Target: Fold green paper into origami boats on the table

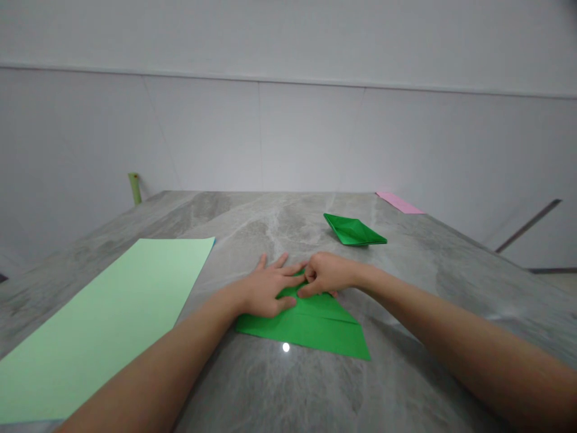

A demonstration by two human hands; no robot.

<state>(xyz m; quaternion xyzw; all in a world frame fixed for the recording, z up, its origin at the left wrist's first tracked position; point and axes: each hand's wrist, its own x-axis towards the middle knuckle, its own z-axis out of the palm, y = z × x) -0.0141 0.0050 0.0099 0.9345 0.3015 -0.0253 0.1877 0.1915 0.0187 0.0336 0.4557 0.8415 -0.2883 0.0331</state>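
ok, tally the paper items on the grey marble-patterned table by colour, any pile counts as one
Bright green: 2 (folded paper sheet under the left hand and right hand; boat-shaped folded paper)
Pale green: 1 (large rectangular paper sheet or pile)
Pink: 1 (flat paper piece)
Total: 4

L hand (pixel 265 293) spread on green paper (pixel 311 332), ctr frame, R hand (pixel 328 273) curled atop; pale-green sheet (pixel 112 319) lower L, pink slip (pixel 399 202) mid-R.

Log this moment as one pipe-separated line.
left hand: fingers spread on green paper | right hand: curled, touching same paper | folded green shape: beyond right hand | pale green sheet: left side
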